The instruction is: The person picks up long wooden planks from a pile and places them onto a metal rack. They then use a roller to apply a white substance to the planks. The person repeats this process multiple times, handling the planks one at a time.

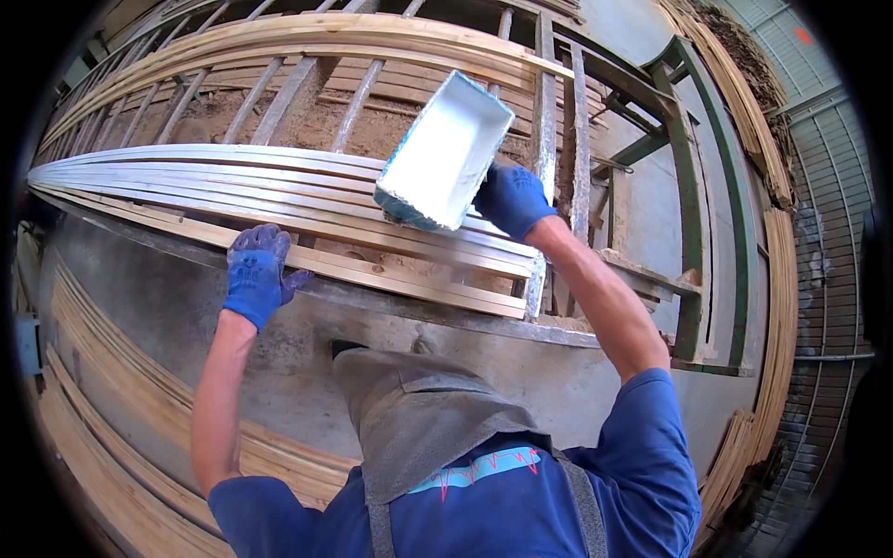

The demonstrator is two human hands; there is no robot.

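Note:
My right hand [516, 202], in a blue glove, is closed on the near right side of a rectangular tub [448, 153]. The tub has a white-coated inside and blue, smeared outer walls. It is tilted over several long wooden strips whose top faces are wet with white liquid [251, 174]. My left hand [258, 265], in a blue and purple glove, has its fingers curled over a bare wooden strip [372, 272] at the near edge of the row. Its thumb points right along the strip. The fingertips of my right hand are partly hidden by the tub.
The strips lie on a metal rack with crossbars [358, 107]. More bare strips [372, 33] rest on its far side. A green metal frame [693, 214] stands right. Stacked boards lie on the floor at lower left [121, 465] and along the right wall [779, 307].

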